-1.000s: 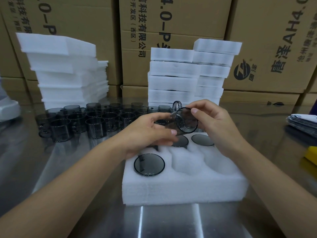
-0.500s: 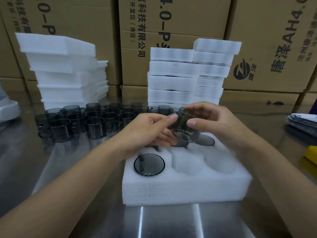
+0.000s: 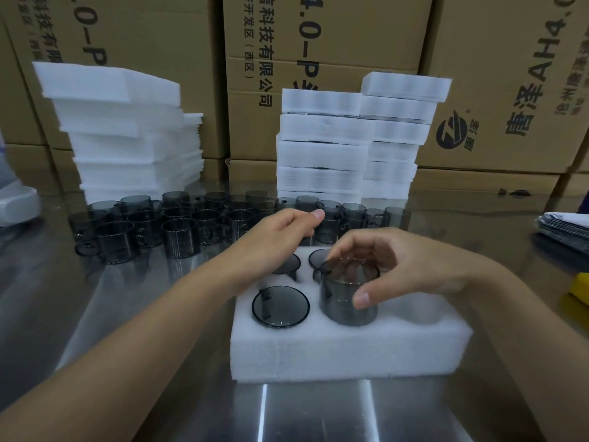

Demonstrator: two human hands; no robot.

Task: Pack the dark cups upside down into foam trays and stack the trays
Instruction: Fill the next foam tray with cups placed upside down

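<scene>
Your right hand [image 3: 411, 266] had the dark cup [image 3: 338, 298] pinched, thumb on the near wall and fingers curled over the top. The cup sat in the front middle pocket of the foam tray [image 3: 350, 352], sticking up well above the foam. I couldn't tell which way up it was.

Your left hand [image 3: 280, 237] hung over the back left of the tray with fingers loose, holding nothing. It pointed toward the loose cups [image 3: 178, 231] crowded on the metal table [image 3: 159, 393] just behind the tray.

The seated cup [image 3: 280, 306] in the front left pocket was sunk in with its flat base up. Two more dark discs showed in the back row, but your left hand covered most of one and the held cup hid part of the other. Your right hand also blocked much of the tray's right side.

Farther back stood two stacks of packed trays [image 3: 322, 148], side by side and touching. A stack of foam pieces [image 3: 127, 132] stood off to the left, with cardboard boxes [image 3: 318, 43] behind all of it. A pile of papers [image 3: 564, 224] and something yellow [image 3: 580, 287] sat at the right edge.
</scene>
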